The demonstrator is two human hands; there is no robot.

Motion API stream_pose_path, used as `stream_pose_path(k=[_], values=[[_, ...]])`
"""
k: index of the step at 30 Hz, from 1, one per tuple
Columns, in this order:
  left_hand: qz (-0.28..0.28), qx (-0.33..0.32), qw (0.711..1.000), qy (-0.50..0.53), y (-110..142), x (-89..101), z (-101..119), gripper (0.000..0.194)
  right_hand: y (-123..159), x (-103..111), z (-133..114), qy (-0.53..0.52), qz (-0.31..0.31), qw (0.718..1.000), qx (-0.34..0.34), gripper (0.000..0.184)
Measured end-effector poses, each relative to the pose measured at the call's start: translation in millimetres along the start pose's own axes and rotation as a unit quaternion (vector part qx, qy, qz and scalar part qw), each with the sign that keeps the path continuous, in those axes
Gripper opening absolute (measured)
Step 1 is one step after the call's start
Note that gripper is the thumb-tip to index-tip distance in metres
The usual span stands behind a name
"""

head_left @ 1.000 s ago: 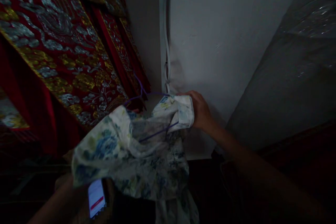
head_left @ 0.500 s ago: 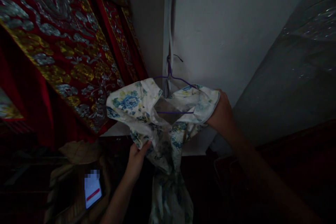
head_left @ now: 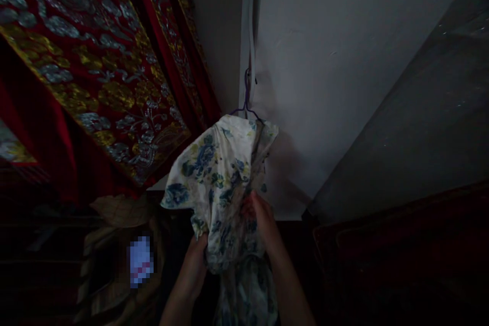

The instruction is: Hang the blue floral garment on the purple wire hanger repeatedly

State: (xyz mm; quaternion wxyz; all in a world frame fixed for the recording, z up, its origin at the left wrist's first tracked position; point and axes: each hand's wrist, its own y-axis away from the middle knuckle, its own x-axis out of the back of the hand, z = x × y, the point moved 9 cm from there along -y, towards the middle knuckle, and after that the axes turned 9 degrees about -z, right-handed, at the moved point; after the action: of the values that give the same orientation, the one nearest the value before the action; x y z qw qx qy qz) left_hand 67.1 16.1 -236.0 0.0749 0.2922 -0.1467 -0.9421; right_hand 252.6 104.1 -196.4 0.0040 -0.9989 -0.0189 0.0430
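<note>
A white dress [head_left: 225, 173] with blue flowers and green leaves hangs on a purple wire hanger [head_left: 246, 102], whose hook is up at a pale cord or pipe along the wall corner. My left hand [head_left: 199, 249] grips the dress's left side near the waist, with its fingers partly hidden behind the cloth. On the front, my right hand [head_left: 260, 214] has its fingers curled in against the fabric, closed on it. The dress's left sleeve spreads outward, while its right side is folded inward. Below both hands the skirt trails down into shadow.
Red cloth [head_left: 114, 76] with gold and silver embroidery hangs at the left. A lit phone [head_left: 140, 261], its screen blurred, lies at the lower left beside a woven, basket-like thing [head_left: 124, 210]. A pale wall [head_left: 313, 51] stands behind, with clear plastic sheeting [head_left: 420, 107] at the right.
My right hand has left the right shoulder and come down to the dress's front. That shoulder has folded inward, closing the neckline. My left hand has moved slightly lower.
</note>
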Motion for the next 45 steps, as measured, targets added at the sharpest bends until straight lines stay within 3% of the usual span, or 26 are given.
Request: stream_pose_path(k=[4, 6, 9, 11, 14, 16, 18, 20, 23, 27, 36, 41, 43, 45], values=[[-0.036, 0.005, 0.999, 0.002, 5, -9.5, -6, 0.052, -19, -8, -21, 0.071, -0.020, 0.997, 0.012, 0.045], [-0.041, -0.003, 0.999, -0.001, 3, -12.5, -8, 0.047, -20, -9, -20, 0.097, -0.042, 0.994, -0.014, 0.040], [0.006, -0.049, 0.998, -0.032, -2, -2.2, 1, 0.042, -10, -2, -10, 0.100, -0.042, 0.993, -0.039, 0.037], [0.066, -0.117, 0.988, -0.075, -3, 10.2, 13, 0.048, 5, 5, -6, 0.095, -0.029, 0.994, -0.042, 0.036], [0.149, -0.274, 0.934, -0.172, 10, 16.2, 37, 0.070, 32, 8, -6, 0.066, -0.020, 0.997, -0.046, 0.037], [0.159, -0.368, 0.878, -0.262, 24, 0.2, 48, 0.073, 45, 0, -9, 0.039, -0.041, 0.997, -0.050, 0.040], [0.106, -0.419, 0.831, -0.351, 31, -30.4, 51, 0.061, 52, -10, -15, 0.020, -0.070, 0.996, -0.043, 0.047], [0.030, -0.431, 0.804, -0.409, 31, -61.0, 50, 0.041, 54, -16, -22, 0.015, -0.083, 0.996, -0.022, 0.054], [-0.070, -0.374, 0.825, -0.417, 18, -88.0, 45, 0.017, 53, -13, -26, 0.003, -0.069, 0.998, 0.002, 0.058], [-0.141, -0.289, 0.864, -0.388, 1, -99.7, 35, 0.014, 53, -6, -23, -0.021, -0.057, 0.998, -0.004, 0.059], [-0.151, -0.262, 0.899, -0.317, -7, -90.8, 22, 0.013, 57, -19, -26, -0.018, -0.108, 0.994, -0.013, 0.050], [-0.108, -0.300, 0.885, -0.339, -5, -88.6, 19, 0.011, 52, -20, -26, -0.068, -0.088, 0.992, -0.055, 0.043], [-0.109, -0.303, 0.881, -0.346, -8, -89.7, 15, 0.013, 38, -13, -43, -0.072, -0.061, 0.995, -0.039, 0.040], [-0.101, -0.299, 0.880, -0.355, -13, -88.8, 9, 0.016, 18, -4, -75, -0.064, -0.034, 0.997, 0.002, 0.038]])
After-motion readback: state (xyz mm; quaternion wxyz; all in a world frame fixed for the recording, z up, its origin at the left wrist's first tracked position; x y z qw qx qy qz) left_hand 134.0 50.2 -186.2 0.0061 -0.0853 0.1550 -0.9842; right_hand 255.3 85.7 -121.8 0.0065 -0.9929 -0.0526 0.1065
